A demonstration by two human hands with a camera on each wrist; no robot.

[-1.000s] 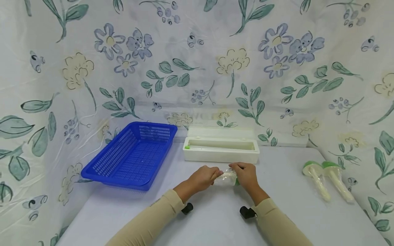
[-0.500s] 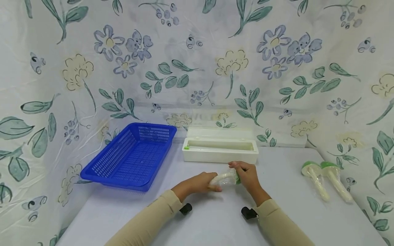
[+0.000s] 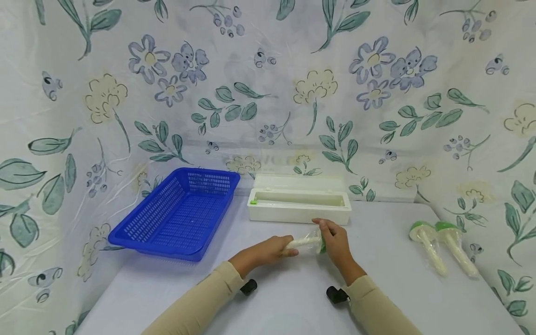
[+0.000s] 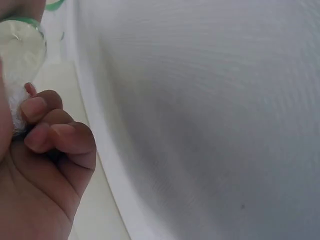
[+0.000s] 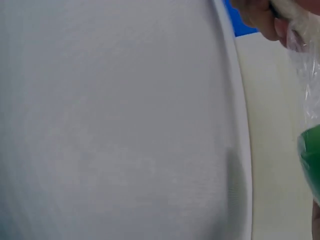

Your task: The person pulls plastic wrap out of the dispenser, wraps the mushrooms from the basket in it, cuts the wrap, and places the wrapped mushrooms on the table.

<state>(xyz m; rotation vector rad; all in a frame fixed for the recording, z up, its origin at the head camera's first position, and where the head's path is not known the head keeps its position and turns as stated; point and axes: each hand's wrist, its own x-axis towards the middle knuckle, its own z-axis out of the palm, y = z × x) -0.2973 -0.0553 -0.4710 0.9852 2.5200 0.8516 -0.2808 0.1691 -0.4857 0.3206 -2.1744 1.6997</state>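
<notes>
Above the middle of the table, both hands hold a mushroom-shaped item in clear plastic wrap, with a green cap and a slim cream stem (image 3: 307, 242). My left hand (image 3: 271, 250) grips the stem's left end; in the left wrist view its fingers (image 4: 65, 137) curl in beside the crinkled wrap. At the other end, my right hand (image 3: 337, 243) holds the green cap (image 5: 311, 155), largely covering it in the head view. Two similar wrapped items, a nearer-centre one (image 3: 429, 246) and an outer one (image 3: 457, 247), lie side by side at the table's right.
A long white box (image 3: 299, 215) stands just beyond the hands, its lid (image 3: 299, 180) raised at the back. Something with a small green end (image 3: 253, 202) lies inside it. On the left is a blue perforated basket (image 3: 176, 249). Floral fabric (image 3: 251, 125) hangs behind the table.
My left hand has shifted from the middle of the wrap to the stem's left end, so more of the stem shows. The right hand stays at the cap.
</notes>
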